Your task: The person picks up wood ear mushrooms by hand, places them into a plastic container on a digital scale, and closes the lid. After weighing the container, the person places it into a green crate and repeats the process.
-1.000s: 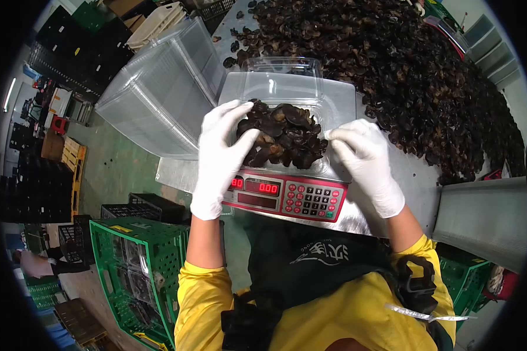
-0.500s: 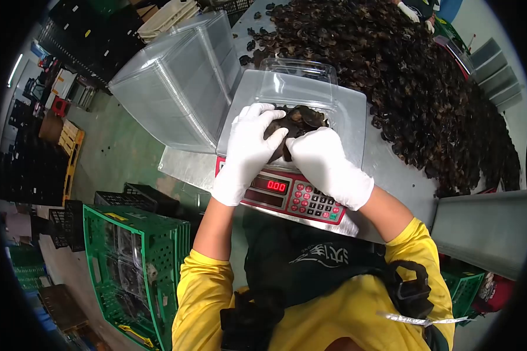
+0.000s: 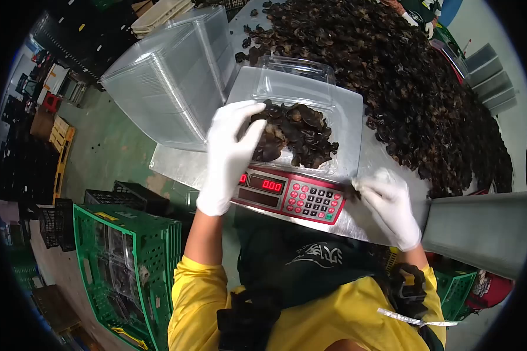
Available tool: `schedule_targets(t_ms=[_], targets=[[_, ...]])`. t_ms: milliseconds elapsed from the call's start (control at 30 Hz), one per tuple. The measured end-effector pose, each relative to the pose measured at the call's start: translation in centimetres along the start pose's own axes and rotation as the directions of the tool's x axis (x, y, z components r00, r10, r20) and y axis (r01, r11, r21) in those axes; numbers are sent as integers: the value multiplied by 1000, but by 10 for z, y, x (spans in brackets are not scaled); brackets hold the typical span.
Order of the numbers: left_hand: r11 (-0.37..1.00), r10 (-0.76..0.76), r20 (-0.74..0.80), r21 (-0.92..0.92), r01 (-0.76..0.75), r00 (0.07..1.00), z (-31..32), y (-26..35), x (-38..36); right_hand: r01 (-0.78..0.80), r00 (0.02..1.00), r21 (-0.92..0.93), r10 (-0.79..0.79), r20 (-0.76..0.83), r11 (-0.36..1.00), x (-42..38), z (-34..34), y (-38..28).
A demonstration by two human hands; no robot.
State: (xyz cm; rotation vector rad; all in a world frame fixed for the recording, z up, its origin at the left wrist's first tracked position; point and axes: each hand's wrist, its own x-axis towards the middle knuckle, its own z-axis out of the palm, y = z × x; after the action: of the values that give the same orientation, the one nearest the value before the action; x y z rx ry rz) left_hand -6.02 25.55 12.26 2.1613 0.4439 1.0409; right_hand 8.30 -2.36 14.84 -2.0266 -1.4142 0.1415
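A clear plastic clamshell box [image 3: 329, 170] with its lid folded back sits on the platform of a red digital scale [image 3: 310, 202], whose lit display reads 0.00. Dark wood ear mushrooms [image 3: 295, 131] fill much of the box. My left hand [image 3: 225, 155], in a white glove, is at the box's left side with thumb and fingers apart, close to the mushrooms. To the right of the keypad, my gloved right hand [image 3: 389, 205] pinches a small dark piece of wood ear mushroom [image 3: 355, 188], slightly blurred, away from the box.
A large heap of wood ear mushrooms [image 3: 404, 99] covers the metal table's far and right side. Tall stacks of clear boxes [image 3: 158, 88] stand left of the scale. A green crate [image 3: 129, 228] holding boxes is at lower left. Another person's gloved hand [image 3: 430, 29] shows at upper right.
My right hand has moved from the box to the right, beside the scale, with a small dark piece. My left hand has drawn back and opened, uncovering the mushrooms in the box.
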Motion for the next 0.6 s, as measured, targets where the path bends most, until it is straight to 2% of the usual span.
schedule_targets(t_ms=[33,100,167,200,233,300,333,400,433,467,533,567,600], targets=[[999,-34,-14,43,34,999,-7,-1,-2,-73,995,-18,74,60,997,-27,-12,8],[989,-142,-85,37,145,986,-24,5,-12,-218,901,-15,207,382,976,-92,-38,28],[982,-189,-128,-5,189,974,-34,-5,-25,-152,723,-303,315,615,941,-153,-57,41],[970,-242,-148,-12,243,959,-38,-12,-34,-160,655,-455,439,615,876,-182,-58,46],[968,-247,-152,4,250,957,-40,-10,-39,-153,585,-595,558,589,789,-197,-55,51],[897,-433,-159,-173,407,887,-41,-6,-47,-216,686,-601,557,467,770,-206,-54,63],[883,-451,-142,-216,417,881,-40,-13,-51,-217,782,-533,473,406,818,-204,-52,73],[877,-461,-136,-219,427,877,-32,-11,-52,-257,882,-473,405,242,843,-177,-42,83],[871,-470,-135,-228,434,872,-27,-9,-50,-295,876,-501,440,198,813,-158,-40,81],[899,-432,-121,-127,418,894,-24,-7,-48,-306,914,-493,397,88,815,-147,-32,90],[842,-526,-5,-147,520,850,-21,4,-45,-258,956,-522,291,-19,813,-122,-28,114],[847,-505,18,-182,499,863,-17,-2,-47,-353,905,-548,426,7,758,-109,-32,126],[837,-531,49,-128,532,846,-16,10,-45,-337,932,-563,350,-89,755,-98,-33,143]])
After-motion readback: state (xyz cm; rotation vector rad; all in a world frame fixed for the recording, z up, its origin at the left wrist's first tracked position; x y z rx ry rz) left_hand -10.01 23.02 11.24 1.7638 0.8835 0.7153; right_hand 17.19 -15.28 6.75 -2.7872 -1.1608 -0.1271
